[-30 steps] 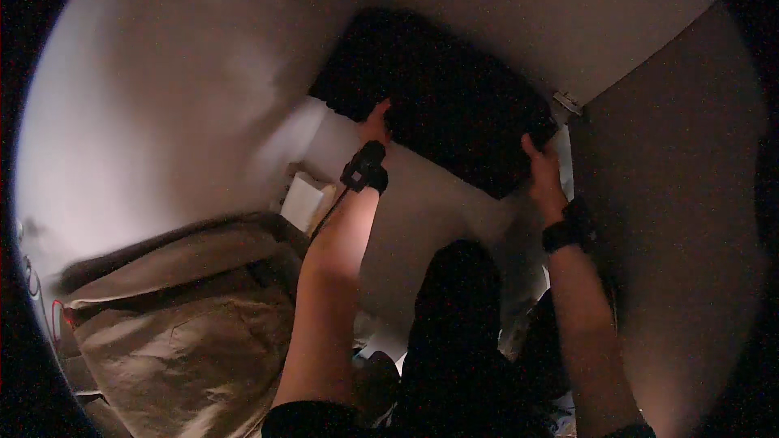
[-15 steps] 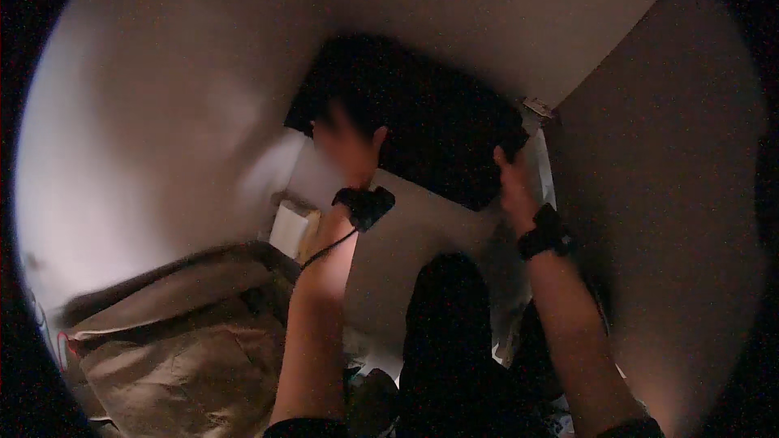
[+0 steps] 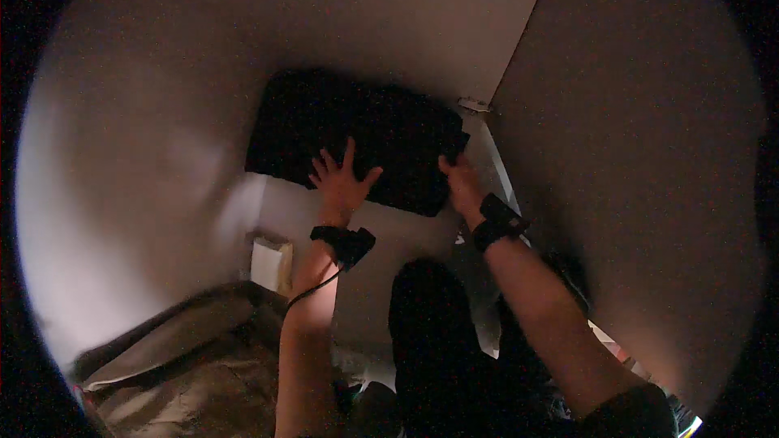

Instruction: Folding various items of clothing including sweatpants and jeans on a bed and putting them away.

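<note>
A large black boxy object (image 3: 349,113) sits by the pale wall in front of me; in the dim light I cannot make out its kind. My left hand (image 3: 341,192) lies spread on its near side, fingers apart and pointing away from me. At its right end, my right hand (image 3: 461,186) grips the near corner, the thumb against the black side and the other fingers partly hidden. Each wrist wears a black strapped device, and a thin cable runs from the left one (image 3: 349,248).
Pale walls (image 3: 422,16) meet in a corner beyond the black object. A small white box (image 3: 271,264) stands left of my left wrist. Brown crumpled fabric (image 3: 187,365) fills the lower left. My dark-clad leg (image 3: 430,316) shows between my forearms.
The black object and both hands now appear further left in the view, and the object lies more level. My blurred left hand has come to rest with its fingers spread.
</note>
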Motion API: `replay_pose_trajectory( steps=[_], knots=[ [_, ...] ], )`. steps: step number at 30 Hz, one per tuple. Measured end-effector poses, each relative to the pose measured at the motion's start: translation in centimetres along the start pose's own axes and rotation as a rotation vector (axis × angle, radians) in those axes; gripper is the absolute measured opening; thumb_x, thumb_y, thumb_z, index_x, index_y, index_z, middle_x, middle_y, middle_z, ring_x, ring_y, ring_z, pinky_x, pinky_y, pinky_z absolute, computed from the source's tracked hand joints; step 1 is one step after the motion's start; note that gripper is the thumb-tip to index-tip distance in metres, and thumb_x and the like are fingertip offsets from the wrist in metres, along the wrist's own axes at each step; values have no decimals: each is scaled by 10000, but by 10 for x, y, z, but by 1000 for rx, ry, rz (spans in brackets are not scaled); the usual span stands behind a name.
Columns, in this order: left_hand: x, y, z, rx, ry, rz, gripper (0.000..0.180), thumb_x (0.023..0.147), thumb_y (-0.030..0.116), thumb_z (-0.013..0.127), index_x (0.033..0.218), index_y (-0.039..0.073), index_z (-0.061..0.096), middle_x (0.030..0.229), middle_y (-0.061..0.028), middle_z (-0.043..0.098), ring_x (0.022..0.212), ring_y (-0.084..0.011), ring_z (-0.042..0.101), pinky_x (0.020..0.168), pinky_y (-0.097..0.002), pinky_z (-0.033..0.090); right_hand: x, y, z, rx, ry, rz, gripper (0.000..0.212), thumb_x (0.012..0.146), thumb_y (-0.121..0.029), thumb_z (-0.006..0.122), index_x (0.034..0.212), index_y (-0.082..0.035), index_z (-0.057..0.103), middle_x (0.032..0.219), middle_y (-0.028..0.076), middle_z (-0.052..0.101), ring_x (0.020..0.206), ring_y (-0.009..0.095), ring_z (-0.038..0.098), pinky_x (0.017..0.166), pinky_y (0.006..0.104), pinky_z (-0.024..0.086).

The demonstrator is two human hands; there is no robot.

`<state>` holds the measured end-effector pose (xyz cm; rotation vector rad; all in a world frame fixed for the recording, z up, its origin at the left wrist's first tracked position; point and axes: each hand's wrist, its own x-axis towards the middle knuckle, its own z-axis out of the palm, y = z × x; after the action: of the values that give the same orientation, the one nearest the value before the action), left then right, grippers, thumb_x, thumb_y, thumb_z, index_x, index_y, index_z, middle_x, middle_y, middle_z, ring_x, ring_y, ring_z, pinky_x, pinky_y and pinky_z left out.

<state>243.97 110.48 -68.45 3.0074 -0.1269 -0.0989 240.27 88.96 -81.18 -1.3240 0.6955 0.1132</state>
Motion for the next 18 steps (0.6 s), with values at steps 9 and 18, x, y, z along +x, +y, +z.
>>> replay_pose_trajectory(
  steps=[9, 18],
  knots=[
    [0, 8, -23, 61, -231, -98, 859, 646, 721, 490, 1357, 338, 198, 1366, -313, 125, 1244, -526, 95, 948, -646, 143, -116, -53, 25, -148, 284, -63, 279, 798, -224, 578, 984, -23, 527, 945, 99, 558, 832, 212, 519, 795, 329, 403],
    [5, -10, 27, -40, -278, -131, 841, 638, 675, 552, 1338, 351, 218, 1351, -316, 155, 1222, -528, 155, 935, -631, 216, -262, -105, -27, -38, -441, -199, 155, 830, -59, 537, 982, -27, 531, 1036, 71, 554, 971, 128, 495, 858, 276, 386]
  ],
)
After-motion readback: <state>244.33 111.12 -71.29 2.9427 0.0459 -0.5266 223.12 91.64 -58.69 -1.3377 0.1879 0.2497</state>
